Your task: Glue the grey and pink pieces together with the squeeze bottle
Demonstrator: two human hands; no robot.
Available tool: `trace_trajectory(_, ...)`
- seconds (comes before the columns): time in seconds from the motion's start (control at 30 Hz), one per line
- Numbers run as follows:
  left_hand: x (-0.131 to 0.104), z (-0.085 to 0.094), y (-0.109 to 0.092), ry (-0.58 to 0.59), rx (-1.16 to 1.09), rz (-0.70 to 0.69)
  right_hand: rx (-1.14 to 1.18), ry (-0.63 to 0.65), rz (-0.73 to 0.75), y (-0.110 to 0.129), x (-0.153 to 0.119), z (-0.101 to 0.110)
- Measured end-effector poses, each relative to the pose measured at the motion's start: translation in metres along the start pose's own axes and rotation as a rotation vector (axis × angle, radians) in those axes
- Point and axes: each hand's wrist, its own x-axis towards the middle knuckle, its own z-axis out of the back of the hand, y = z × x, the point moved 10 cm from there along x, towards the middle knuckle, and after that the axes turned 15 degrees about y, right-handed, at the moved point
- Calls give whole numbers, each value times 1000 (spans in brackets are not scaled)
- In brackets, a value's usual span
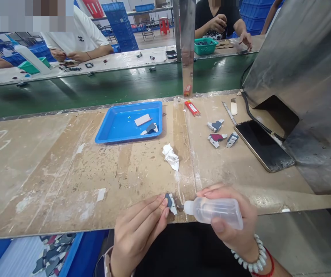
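At the bench's front edge my left hand [142, 221] pinches a small grey-and-white moulded part [171, 203] between thumb and fingers. My right hand [234, 219] is wrapped round a clear squeeze bottle [217, 211], which lies on its side in the grip. Its white cap and thin tip point left at the part, close to its right side; whether they touch I cannot tell. Just beyond my hands lies a crumpled white tissue [171, 157]. Similar parts sit to the right: a grey one [216, 125], one with dark red [217, 139] and another grey one [232, 139].
A blue tray [100, 132] holds a part and a pale flat piece. A red lighter [192, 108], a craft knife [229, 112] and a phone [265, 146] lie right. A metal post [187, 46] rises behind. Below left, a blue bin [76, 254] holds many parts. Co-workers sit across the green conveyor [119, 88].
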Motion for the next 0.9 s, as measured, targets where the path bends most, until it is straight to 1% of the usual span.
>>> trace_trajectory(0.17, 0, 2, 3, -10, -26, 18, -46, 64, 44, 6, 5, -9)
trace_trajectory(0.33, 5, 2, 12, -7, -81, 93, -117, 63, 99, 15, 9, -11)
trace_trajectory(0.5, 7, 2, 13, -9, -112, 110, -114, 66, 119, 16, 10, -12)
trace_trajectory(0.67, 7, 3, 14, -11, -132, 111, -69, 85, 83, 13, 11, -12)
trace_trajectory(0.9, 5, 2, 15, -5, -142, 109, -1, 109, 20, 1, 5, -14)
